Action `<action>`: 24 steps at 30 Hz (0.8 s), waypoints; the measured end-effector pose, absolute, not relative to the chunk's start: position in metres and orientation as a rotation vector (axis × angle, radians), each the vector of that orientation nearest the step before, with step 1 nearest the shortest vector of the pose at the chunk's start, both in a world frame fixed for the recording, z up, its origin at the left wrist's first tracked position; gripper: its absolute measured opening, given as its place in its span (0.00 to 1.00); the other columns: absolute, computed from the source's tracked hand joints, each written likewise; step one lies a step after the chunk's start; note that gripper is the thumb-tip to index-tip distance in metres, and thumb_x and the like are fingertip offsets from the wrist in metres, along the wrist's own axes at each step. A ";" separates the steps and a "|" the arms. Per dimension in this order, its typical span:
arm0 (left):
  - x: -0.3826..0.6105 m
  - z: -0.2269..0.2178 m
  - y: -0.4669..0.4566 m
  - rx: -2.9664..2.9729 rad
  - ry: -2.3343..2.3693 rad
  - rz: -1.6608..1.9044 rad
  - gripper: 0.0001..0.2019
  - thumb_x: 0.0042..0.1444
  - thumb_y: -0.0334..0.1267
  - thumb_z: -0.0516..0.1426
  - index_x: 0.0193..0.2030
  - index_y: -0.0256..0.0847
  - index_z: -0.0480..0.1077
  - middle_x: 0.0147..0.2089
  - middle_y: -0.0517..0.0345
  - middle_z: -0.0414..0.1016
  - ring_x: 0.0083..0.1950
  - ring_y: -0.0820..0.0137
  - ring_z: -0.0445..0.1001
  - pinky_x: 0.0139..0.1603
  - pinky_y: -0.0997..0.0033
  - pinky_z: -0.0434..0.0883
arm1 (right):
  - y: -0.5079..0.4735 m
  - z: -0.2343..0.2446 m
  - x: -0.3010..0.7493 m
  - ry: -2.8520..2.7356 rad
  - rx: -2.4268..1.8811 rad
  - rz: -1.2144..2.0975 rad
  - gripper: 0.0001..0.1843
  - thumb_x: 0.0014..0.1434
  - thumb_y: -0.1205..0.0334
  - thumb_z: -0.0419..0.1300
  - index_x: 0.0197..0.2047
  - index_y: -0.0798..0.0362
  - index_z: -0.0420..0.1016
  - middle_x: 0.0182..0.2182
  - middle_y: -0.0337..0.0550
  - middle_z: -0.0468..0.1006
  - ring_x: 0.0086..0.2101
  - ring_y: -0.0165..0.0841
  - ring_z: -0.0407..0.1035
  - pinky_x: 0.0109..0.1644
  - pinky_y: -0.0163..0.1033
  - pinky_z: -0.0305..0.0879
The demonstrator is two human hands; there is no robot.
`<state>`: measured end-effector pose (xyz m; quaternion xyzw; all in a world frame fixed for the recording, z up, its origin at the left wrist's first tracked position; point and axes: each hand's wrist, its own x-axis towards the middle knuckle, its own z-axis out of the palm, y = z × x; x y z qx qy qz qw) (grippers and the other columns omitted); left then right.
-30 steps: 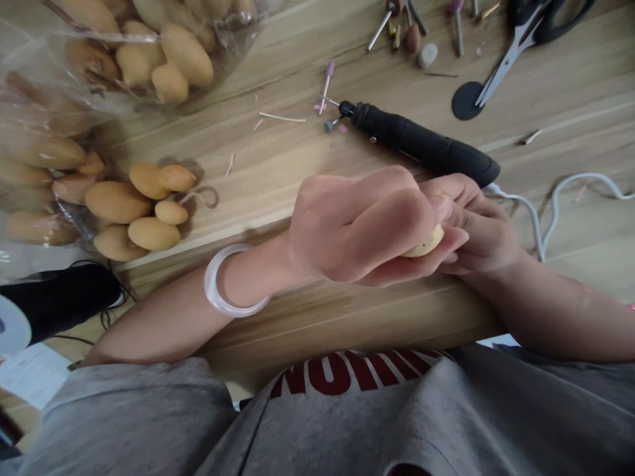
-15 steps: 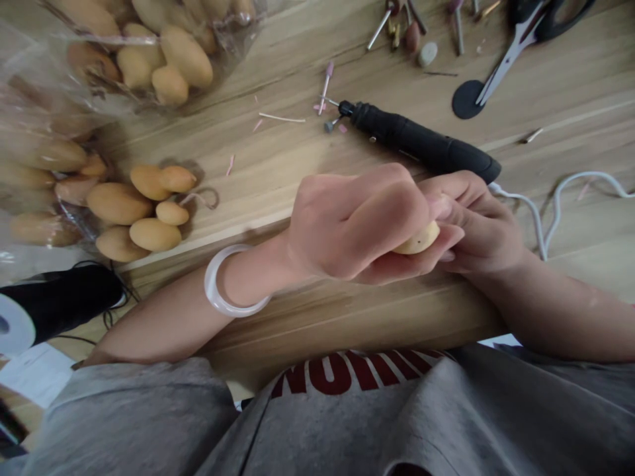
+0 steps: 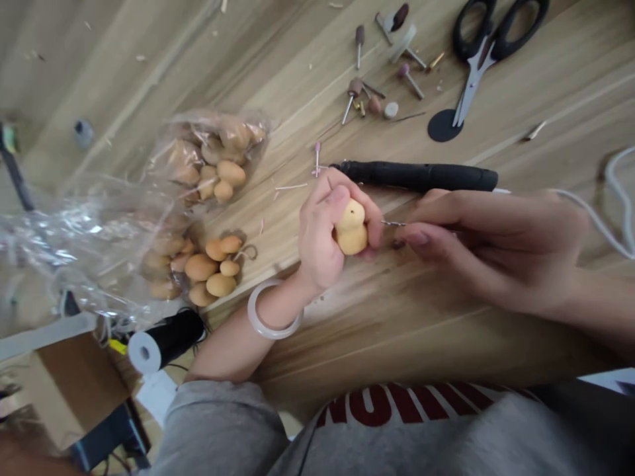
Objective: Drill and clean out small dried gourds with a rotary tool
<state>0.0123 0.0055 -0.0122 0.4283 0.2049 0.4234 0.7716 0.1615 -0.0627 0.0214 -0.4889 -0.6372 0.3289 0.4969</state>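
My left hand (image 3: 320, 231), with a pale bangle (image 3: 255, 311) on its wrist, is closed round a small pale-yellow gourd (image 3: 352, 235). One dark dot shows on the gourd's upper part. To the right, my right hand (image 3: 476, 244) pinches a thin drill bit (image 3: 391, 223) between thumb and fingers. The bit's twisted metal tip points left and reaches close to the left hand's fingers; whether it touches them I cannot tell. Just beyond both hands lies a black rotary tool (image 3: 421, 175).
Several gourds (image 3: 201, 268) lie left, spilling from a clear plastic bag; another bag (image 3: 208, 152) of gourds is behind. Grinding bits (image 3: 360, 46), black-handled scissors (image 3: 473, 73) and a black disc (image 3: 445, 125) lie at the back. A white cable (image 3: 590, 211) curves right. A black roll (image 3: 173, 337) stands lower left.
The hands have come apart: my right hand has drawn away to the right, the drill bit now visible in it. More of the gourd shows in my left hand. The view has shifted.
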 end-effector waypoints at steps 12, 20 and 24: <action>0.007 -0.009 0.005 1.052 0.400 0.720 0.11 0.65 0.47 0.47 0.34 0.46 0.60 0.18 0.67 0.68 0.10 0.76 0.60 0.13 0.77 0.59 | -0.061 0.021 0.163 -1.686 -1.183 0.581 0.14 0.66 0.72 0.53 0.43 0.46 0.78 0.25 0.32 0.79 0.25 0.23 0.70 0.33 0.29 0.68; 0.009 -0.001 0.003 1.105 0.651 0.752 0.15 0.63 0.52 0.48 0.32 0.45 0.57 0.16 0.68 0.64 0.11 0.75 0.59 0.13 0.77 0.54 | -0.065 0.019 0.160 -1.634 -1.315 0.582 0.09 0.65 0.67 0.57 0.45 0.45 0.75 0.29 0.32 0.78 0.25 0.24 0.71 0.27 0.31 0.64; 0.009 -0.001 0.002 1.052 0.644 0.849 0.11 0.63 0.47 0.50 0.32 0.45 0.60 0.17 0.67 0.67 0.12 0.76 0.59 0.13 0.77 0.52 | -0.065 0.017 0.159 -1.562 -1.260 0.704 0.04 0.63 0.66 0.60 0.37 0.47 0.74 0.26 0.33 0.75 0.26 0.26 0.71 0.26 0.31 0.63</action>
